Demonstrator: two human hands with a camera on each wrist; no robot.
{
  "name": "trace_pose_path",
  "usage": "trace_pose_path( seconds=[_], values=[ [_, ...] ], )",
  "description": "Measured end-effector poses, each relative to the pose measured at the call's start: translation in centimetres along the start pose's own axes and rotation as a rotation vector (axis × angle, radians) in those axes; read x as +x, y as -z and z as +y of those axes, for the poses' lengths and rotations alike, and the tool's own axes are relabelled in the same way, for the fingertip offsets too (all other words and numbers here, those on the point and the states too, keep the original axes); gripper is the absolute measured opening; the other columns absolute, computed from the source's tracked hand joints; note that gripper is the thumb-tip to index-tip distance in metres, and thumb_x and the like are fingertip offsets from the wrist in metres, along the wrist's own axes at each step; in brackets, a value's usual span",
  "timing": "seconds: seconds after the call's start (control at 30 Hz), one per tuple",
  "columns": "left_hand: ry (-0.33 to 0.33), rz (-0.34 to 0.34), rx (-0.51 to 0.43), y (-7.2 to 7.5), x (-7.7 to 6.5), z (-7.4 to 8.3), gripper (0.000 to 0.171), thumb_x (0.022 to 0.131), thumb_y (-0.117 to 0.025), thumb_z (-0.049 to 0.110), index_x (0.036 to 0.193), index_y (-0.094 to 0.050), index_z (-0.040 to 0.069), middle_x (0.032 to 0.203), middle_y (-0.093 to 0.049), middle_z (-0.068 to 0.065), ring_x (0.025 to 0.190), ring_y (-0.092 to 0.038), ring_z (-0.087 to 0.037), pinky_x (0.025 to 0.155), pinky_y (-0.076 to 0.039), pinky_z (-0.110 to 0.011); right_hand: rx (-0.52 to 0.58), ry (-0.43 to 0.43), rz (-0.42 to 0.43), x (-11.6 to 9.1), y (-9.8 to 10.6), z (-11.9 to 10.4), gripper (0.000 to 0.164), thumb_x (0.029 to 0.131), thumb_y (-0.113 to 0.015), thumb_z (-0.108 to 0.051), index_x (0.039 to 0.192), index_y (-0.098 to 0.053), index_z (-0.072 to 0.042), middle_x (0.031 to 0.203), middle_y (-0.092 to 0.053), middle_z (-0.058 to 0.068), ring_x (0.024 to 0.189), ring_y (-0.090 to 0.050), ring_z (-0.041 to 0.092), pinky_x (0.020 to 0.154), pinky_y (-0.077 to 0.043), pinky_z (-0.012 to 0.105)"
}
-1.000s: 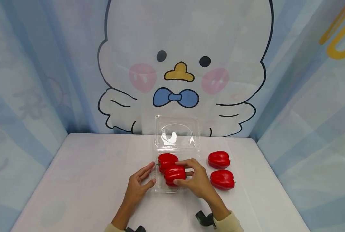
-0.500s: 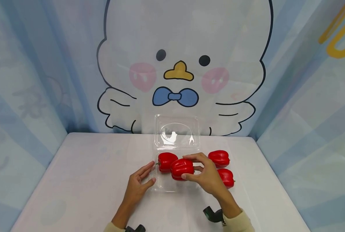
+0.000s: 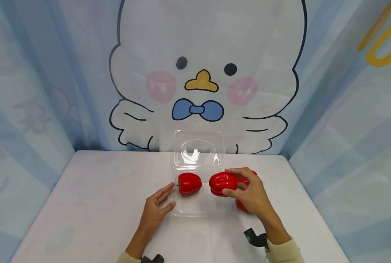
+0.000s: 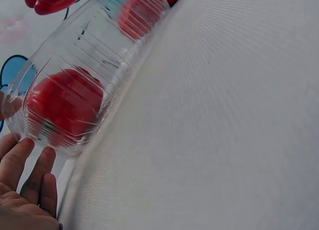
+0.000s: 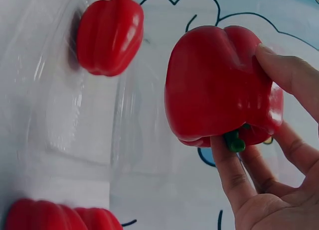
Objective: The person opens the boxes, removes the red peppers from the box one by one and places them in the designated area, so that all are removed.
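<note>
One red pepper (image 3: 222, 183), long axis left-right, projects left from the right hand (image 3: 252, 193) gripping it; the left hand (image 3: 156, 207), fingers extended, adjoins the clear container (image 3: 195, 209).

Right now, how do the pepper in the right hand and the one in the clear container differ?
Support: the held pepper is pinched in the right hand, off the table; the container pepper lies in the clear container.
Stem: the held pepper's points toward the right hand, visible in the right wrist view; the container pepper's points toward the left hand.
Shared: both red, glossy, green-stemmed.
</note>
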State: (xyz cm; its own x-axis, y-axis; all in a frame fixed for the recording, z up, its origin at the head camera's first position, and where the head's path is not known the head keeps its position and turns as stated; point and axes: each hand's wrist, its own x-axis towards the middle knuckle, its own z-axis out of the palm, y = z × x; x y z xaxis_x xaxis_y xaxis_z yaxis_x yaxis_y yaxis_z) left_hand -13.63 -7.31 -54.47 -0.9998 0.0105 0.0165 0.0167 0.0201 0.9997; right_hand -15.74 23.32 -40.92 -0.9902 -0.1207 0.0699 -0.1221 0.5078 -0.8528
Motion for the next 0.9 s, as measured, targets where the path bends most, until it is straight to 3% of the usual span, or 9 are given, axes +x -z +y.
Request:
trace_pose_path(
  seconds=[0.23,0.8,0.9],
  values=[
    [0.021,-0.003,-0.009,0.0,0.0,0.1,0.061,0.095,-0.077,0.002,0.152,-0.058,0.011,0.158,-0.058,-0.003,0.15,-0.052,-0.024,0.121,-0.039,-0.032,-0.082,-0.031,0.06,-0.1,2.2,0.7,0.068,0.083,-0.093,-0.021,0.144,-0.064,-0.019,0.146,-0.058,0.011,0.132,-0.061,0.039,0.092,-0.067,0.042],
    [0.025,-0.006,-0.011,0.1,0.0,0.1,0.061,0.094,-0.077,0.002,0.152,-0.058,0.01,0.158,-0.059,-0.004,0.15,-0.052,-0.022,0.123,-0.037,-0.027,-0.176,-0.063,0.156,0.3,5.8,2.8,0.07,0.086,-0.09,-0.024,0.149,-0.06,-0.016,0.15,-0.055,0.014,0.135,-0.057,0.033,0.104,-0.061,0.049],
    [0.024,-0.007,-0.01,0.1,0.0,0.2,0.061,0.094,-0.077,0.002,0.152,-0.058,0.01,0.157,-0.059,-0.004,0.15,-0.052,-0.022,0.123,-0.037,-0.03,-0.184,-0.057,0.166,0.5,6.4,3.4,0.07,0.087,-0.09,-0.023,0.15,-0.06,-0.015,0.15,-0.056,0.015,0.134,-0.057,0.034,0.104,-0.061,0.044]
  ],
)
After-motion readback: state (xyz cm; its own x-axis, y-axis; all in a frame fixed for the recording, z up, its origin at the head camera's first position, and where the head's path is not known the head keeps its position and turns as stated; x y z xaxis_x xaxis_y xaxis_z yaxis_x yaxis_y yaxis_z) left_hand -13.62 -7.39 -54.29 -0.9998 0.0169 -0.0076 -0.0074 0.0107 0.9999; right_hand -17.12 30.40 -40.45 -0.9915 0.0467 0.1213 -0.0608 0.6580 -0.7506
